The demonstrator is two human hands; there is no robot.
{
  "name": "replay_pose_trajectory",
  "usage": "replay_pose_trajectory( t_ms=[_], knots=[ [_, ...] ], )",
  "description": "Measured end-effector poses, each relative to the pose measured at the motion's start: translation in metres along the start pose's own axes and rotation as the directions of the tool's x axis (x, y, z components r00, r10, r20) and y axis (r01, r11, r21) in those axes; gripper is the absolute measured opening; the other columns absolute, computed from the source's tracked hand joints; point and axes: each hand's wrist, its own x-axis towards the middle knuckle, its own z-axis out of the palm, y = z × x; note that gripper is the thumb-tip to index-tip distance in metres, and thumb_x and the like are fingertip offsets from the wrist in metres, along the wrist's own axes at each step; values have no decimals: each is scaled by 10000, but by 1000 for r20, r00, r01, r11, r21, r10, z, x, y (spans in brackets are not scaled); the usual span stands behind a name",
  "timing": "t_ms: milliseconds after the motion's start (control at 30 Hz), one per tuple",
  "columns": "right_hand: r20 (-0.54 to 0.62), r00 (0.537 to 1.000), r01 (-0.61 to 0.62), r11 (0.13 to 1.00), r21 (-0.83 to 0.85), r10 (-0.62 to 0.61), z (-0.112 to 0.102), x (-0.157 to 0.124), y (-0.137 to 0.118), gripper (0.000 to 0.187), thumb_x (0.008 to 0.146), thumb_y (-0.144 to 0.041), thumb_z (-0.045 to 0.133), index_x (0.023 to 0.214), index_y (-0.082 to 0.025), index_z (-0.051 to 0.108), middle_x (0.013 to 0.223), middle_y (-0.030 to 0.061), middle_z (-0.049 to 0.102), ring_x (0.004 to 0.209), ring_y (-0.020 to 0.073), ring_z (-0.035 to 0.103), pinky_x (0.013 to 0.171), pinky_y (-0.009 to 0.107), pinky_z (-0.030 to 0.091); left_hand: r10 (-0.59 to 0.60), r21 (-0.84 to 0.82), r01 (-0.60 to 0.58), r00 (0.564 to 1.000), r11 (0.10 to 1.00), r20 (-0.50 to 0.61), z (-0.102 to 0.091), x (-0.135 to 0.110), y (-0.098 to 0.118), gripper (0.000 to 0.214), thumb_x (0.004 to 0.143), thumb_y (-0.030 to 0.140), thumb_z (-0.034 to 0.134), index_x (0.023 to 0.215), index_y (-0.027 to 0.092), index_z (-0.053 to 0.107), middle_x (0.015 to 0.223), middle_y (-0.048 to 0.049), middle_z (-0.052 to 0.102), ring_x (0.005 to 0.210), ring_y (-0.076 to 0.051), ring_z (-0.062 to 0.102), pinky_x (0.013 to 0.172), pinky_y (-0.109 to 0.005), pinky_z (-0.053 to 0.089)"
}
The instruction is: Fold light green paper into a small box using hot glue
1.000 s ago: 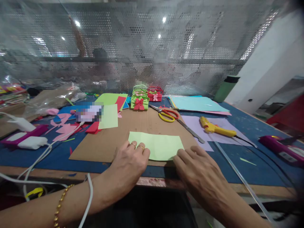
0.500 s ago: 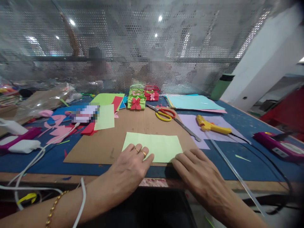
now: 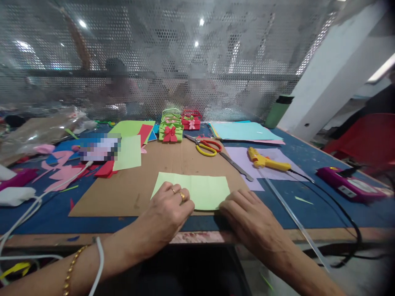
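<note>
A light green sheet of paper (image 3: 207, 190) lies on the brown cardboard (image 3: 120, 193), with a faint upright crease near its middle. My left hand (image 3: 171, 207), with gold rings, has its fingers curled onto the paper's near left part. At the near right corner, the bent fingers of my right hand (image 3: 247, 209) grip the paper's edge. The fingertips and thumbs are partly hidden. Beyond the paper lie scissors (image 3: 206, 146) with red and yellow handles and a grey flat blade (image 3: 237, 166).
A yellow glue gun (image 3: 268, 161) rests on lilac paper, its black cord running right. Small green paper baskets (image 3: 170, 133) and a red one (image 3: 191, 122) stand at the back. Coloured sheets (image 3: 247, 132), pink scraps (image 3: 63, 170), a phone (image 3: 100, 149) and white cables (image 3: 40, 205) lie around.
My left fingers have curled in more, drawing the thumb closer at the paper's near edge. The right hand stays at the corner. The whole view has shifted slightly, so things appear farther left.
</note>
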Motion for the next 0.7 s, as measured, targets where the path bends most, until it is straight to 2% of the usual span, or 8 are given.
replay_pose_trajectory(
  t_ms=[100,200,267,500,700],
  knots=[
    [-52,995,-73,986,149,82,-4,-4,4,182,1006,-183,468,872,-184,591,845,48,565,802,191,483,717,329,355,-100,-126,104,994,987,40,-2,4,-1,236,999,165,432,828,175,594,878,-41,592,860,-207,489,793,-374,340],
    [-5,979,-197,947,253,205,-7,-4,7,180,997,-209,502,836,-195,582,834,30,581,801,175,513,708,312,361,-242,-291,274,960,917,142,-6,11,-3,205,991,195,484,824,182,602,871,-22,596,889,-204,495,799,-357,334],
    [43,961,-275,923,270,274,-7,-2,8,199,990,-227,508,808,-201,583,813,20,599,789,174,528,714,314,364,-280,-322,334,938,886,202,-9,15,-3,210,992,225,503,809,186,598,854,-8,602,886,-201,496,800,-356,322],
    [166,878,-478,842,249,449,-8,11,8,137,905,-277,559,799,-212,618,749,12,647,715,177,556,665,307,364,-321,-279,399,903,874,287,-12,23,-5,264,977,308,517,746,189,560,797,11,592,836,-198,488,779,-360,290],
    [243,848,-519,829,209,470,-9,16,12,105,870,-267,574,787,-218,618,691,-5,625,642,153,532,597,278,336,-333,-265,414,893,871,302,-8,27,-7,268,941,324,541,709,192,528,771,10,587,815,-202,481,765,-363,280]
  ],
)
